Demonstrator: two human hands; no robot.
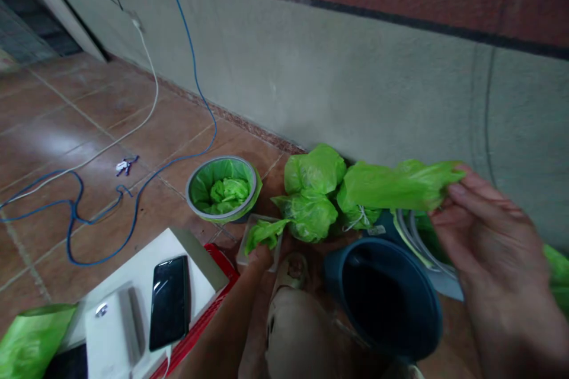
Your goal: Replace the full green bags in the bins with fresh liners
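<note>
While judging by the floor, done so far: knotted green bags (313,172) set against the wall; steel bowl (221,159) lined with green plastic, crumpled pieces inside.
Left, seemingly: loose green bag (400,185) and small green bag (264,231), neither knotted; blue bucket (427,308) dark inside, contents unclear.
Right hand (484,249): raised at right, fingertips pinching one end of loose green bag, stretched leftward above bucket.
Left hand (262,257): reached down past knee, apparently closed on small green bag lying on grey tray (243,251); grip partly hidden.
Nearby: phone (169,302), well apart from both hands.
</note>
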